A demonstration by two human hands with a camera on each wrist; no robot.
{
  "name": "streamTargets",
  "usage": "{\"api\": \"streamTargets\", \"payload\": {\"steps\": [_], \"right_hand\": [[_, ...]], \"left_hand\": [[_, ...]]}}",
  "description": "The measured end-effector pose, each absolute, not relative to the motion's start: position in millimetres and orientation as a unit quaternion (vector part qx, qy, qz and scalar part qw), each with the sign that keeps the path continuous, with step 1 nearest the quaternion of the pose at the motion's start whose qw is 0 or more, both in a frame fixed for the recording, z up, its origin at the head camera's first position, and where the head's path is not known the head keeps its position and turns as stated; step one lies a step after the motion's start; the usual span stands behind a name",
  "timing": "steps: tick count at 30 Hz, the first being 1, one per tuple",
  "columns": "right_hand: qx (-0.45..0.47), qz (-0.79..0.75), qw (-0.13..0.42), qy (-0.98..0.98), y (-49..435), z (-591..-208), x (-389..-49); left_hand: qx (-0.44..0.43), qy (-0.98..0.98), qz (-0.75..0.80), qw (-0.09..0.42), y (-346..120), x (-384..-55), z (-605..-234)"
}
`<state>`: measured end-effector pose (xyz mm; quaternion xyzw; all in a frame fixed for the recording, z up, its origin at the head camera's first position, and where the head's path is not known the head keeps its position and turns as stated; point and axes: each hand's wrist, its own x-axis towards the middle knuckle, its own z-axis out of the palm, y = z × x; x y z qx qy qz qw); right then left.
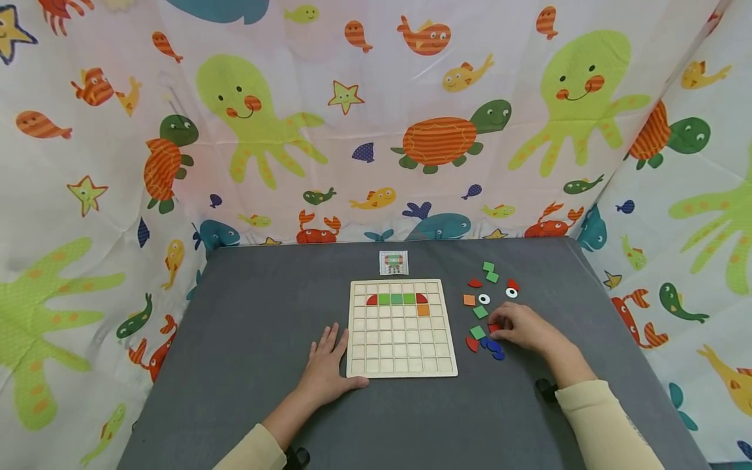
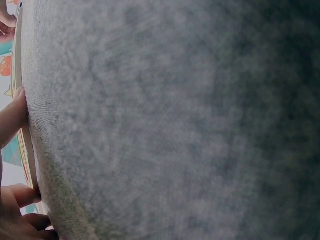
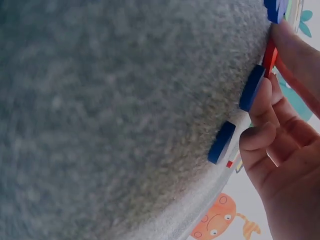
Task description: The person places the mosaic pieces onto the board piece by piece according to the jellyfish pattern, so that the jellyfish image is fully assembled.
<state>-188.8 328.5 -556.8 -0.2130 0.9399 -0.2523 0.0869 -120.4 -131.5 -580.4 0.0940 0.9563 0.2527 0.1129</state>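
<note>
A wooden grid board [image 1: 390, 349] lies on the table. Its second row holds three green squares [image 1: 396, 299] between two red rounded-corner pieces [image 1: 372, 300], and an orange square [image 1: 423, 311] sits below the right one. My left hand [image 1: 324, 372] rests at the board's lower left corner, fingers spread along the left side and thumb at the bottom edge. To the right of the board, my right hand [image 1: 525, 329] pinches a red piece [image 3: 269, 56] between thumb and fingertip, low over the cloth. Blue pieces [image 3: 252, 88] lie close to those fingers.
Loose pieces are scattered right of the board: green squares [image 1: 478, 333], red pieces [image 1: 472, 344], an orange square [image 1: 469, 299], white rings [image 1: 484, 299] and blue ovals [image 1: 493, 346]. A small picture card [image 1: 393, 263] lies behind the board. A sea-animal curtain [image 1: 364, 183] hangs behind the grey table [image 1: 264, 300].
</note>
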Motion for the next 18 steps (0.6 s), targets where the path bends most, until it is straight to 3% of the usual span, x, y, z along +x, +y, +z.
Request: {"api": "streamTargets", "payload": {"steps": [12, 18], "right_hand": [[-0.217, -0.229, 0.080, 0.946, 321.0, -557.0, -181.9], [-0.226, -0.208, 0.052, 0.950, 319.9, -558.3, -180.2]], "left_hand": [[0.095, 0.956, 0.251, 0.113, -132.4, -119.1, -577.8], [0.098, 0.957, 0.251, 0.108, -131.2, -118.6, -577.4]]}}
